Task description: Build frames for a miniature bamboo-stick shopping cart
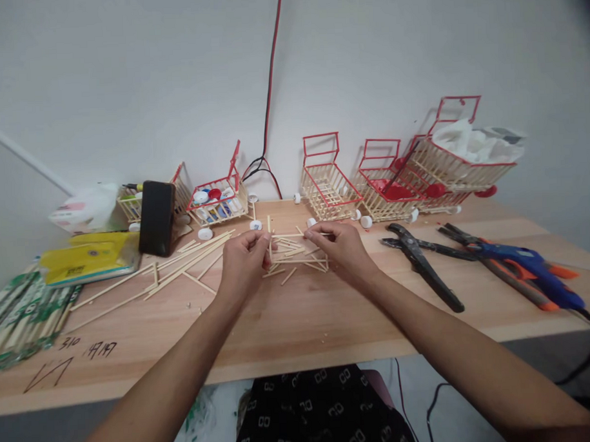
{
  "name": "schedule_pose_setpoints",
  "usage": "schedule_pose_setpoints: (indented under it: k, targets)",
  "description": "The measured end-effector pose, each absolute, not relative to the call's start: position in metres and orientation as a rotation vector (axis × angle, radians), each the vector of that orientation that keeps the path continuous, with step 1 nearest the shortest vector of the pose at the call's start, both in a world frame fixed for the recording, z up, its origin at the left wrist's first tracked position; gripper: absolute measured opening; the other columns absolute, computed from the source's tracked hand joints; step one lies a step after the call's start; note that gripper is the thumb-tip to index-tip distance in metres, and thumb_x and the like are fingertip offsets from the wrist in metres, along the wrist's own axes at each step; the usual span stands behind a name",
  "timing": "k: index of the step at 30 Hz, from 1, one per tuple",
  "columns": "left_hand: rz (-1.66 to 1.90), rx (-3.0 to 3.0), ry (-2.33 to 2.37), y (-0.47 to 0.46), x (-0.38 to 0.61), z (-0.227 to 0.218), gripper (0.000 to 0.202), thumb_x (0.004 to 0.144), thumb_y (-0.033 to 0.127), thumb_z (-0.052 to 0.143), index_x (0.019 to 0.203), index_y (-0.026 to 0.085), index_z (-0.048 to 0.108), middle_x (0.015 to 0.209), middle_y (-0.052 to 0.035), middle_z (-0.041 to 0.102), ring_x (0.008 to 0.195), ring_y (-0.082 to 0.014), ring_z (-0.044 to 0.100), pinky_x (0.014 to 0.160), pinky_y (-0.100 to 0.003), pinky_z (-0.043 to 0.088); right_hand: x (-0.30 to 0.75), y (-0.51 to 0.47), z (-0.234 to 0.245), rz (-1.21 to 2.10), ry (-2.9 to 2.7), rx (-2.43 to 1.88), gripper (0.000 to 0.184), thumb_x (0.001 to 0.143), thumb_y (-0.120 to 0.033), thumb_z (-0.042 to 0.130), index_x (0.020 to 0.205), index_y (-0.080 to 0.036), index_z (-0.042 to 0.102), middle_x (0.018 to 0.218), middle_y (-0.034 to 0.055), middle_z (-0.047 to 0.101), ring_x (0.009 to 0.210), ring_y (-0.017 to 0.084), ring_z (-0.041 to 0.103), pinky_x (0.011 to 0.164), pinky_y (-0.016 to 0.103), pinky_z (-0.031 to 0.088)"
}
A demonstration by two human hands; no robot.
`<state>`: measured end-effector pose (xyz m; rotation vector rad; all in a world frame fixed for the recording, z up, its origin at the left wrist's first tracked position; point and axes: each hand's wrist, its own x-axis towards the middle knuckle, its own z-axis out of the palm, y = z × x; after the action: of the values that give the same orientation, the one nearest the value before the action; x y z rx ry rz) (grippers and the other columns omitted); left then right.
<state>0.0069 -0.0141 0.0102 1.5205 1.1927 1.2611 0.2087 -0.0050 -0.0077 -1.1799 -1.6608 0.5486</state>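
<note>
My left hand [243, 260] and my right hand [338, 246] meet over the middle of the wooden table [298, 324]. Both pinch the ends of a small frame of thin wooden sticks [296, 250], held just above the tabletop. Short stick pieces [288, 276] lie right under and in front of the frame. Long loose sticks [180, 267] are scattered to the left of my left hand.
Small stick carts with red frames [330, 181] stand along the wall; one [217, 201] holds bottle caps. Black pliers [422, 258] and a blue glue gun [533, 271] lie at the right. A dark phone [155, 217], yellow packet [86, 257] and stick bundles [22, 314] are at the left.
</note>
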Motion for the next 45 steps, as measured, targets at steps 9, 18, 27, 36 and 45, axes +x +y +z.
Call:
schedule_pose_setpoints:
  k: [9,18,27,36,45]
  targets:
    - [1.136,1.399,1.122,-0.009,0.004,0.0,0.026,0.076,0.036,0.064,0.077,0.01,0.069,0.05,0.0012,0.056,0.042,-0.0071,0.046,0.042,-0.018,0.033,0.216,0.001,-0.014,0.554,-1.647,-1.199,0.023,0.082,-0.036,0.062,0.077,-0.016,0.072,0.075,0.0029,0.071,0.071,0.017,0.062,0.065,0.026,0.043]
    - [1.159,1.4,1.171,-0.008,0.004,-0.005,0.025,0.074,0.037,0.067,0.068,0.013,0.067,0.048,0.0014,0.055,0.04,-0.0065,0.044,0.041,-0.018,0.032,0.211,-0.001,-0.013,0.589,-1.651,-1.211,0.022,0.082,-0.034,0.061,0.076,-0.016,0.072,0.075,0.0028,0.071,0.071,0.017,0.062,0.066,0.027,0.043]
    - [1.164,1.314,1.175,-0.01,0.006,0.004,0.024,0.07,0.037,0.068,0.066,0.013,0.065,0.044,0.0028,0.052,0.037,-0.0064,0.04,0.039,-0.019,0.028,0.213,-0.005,-0.003,0.694,-1.553,-1.197,0.029,0.083,-0.042,0.06,0.092,-0.017,0.071,0.089,0.0051,0.072,0.068,0.016,0.064,0.057,0.025,0.045]
    - [1.244,1.232,1.154,-0.002,-0.005,0.005,0.025,0.066,0.037,0.072,0.07,0.013,0.064,0.054,0.0012,0.059,0.041,-0.0054,0.041,0.04,-0.018,0.027,0.224,0.004,-0.006,1.086,-1.314,-1.154,0.05,0.073,-0.063,0.064,0.085,-0.015,0.066,0.084,0.0113,0.073,0.069,0.018,0.069,0.052,0.023,0.046]
    - [1.175,1.249,1.118,-0.002,-0.006,-0.001,0.026,0.067,0.038,0.073,0.07,0.014,0.065,0.052,0.0012,0.059,0.04,-0.0053,0.042,0.04,-0.018,0.028,0.243,0.008,-0.008,1.204,-1.436,-1.212,0.045,0.075,-0.057,0.067,0.082,-0.014,0.073,0.081,0.0102,0.074,0.058,0.011,0.062,0.047,0.019,0.044]
